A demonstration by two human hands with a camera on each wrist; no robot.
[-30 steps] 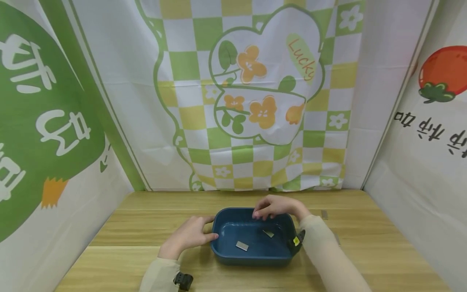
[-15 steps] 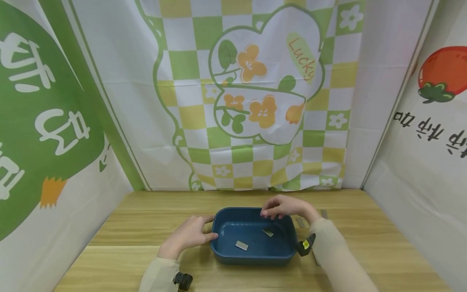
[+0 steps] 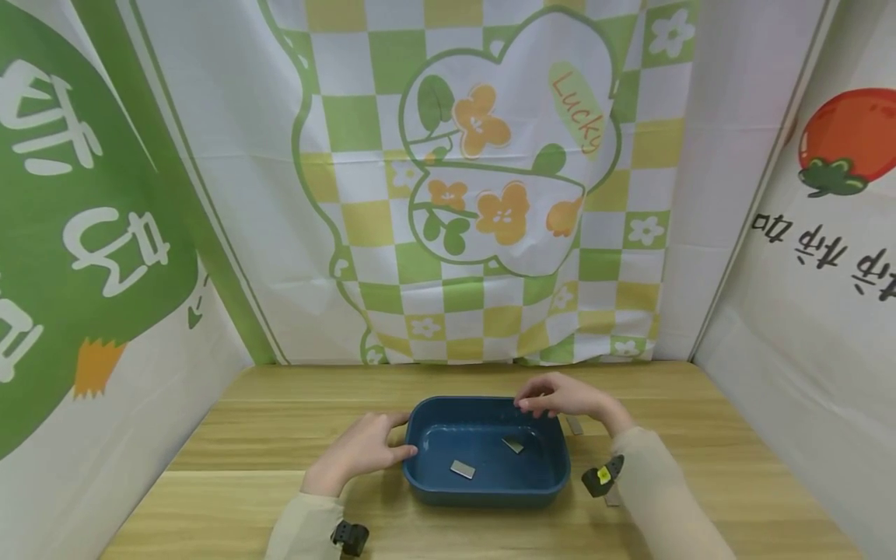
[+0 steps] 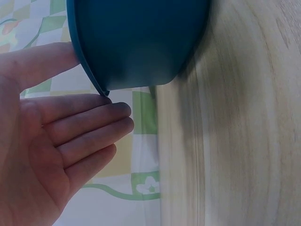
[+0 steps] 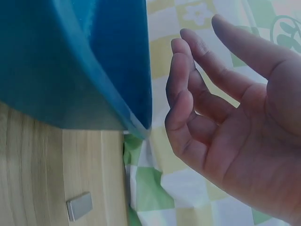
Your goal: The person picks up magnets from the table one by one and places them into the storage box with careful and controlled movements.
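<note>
A dark blue rectangular box (image 3: pixel 490 498) stands on the table, with two small silver rectangular blocks inside: one front left (image 3: pixel 462 469) and one right of the middle (image 3: pixel 513 445). At the box's left end is my left hand (image 3: pixel 367 451). Its thumb reaches over the rim, and the straight index finger touches the rim's far corner in the left wrist view. Over the box's far right corner hovers my right hand (image 3: pixel 560 395), its fingers loosely bent and nothing between them in the right wrist view. Another silver block (image 5: pixel 80 206) lies on the table beside the box.
On the wooden table (image 3: pixel 231 459), right of the box, lie silver blocks, one near the back (image 3: pixel 575 425) and one partly hidden by the right wrist camera (image 3: pixel 612 496). Patterned cloth walls (image 3: pixel 455 311) enclose the table at the back and both sides.
My right hand has moved right, from over the box's back middle toward its far right corner, uncovering a block on the table. The left hand and the blocks in the box keep their places.
</note>
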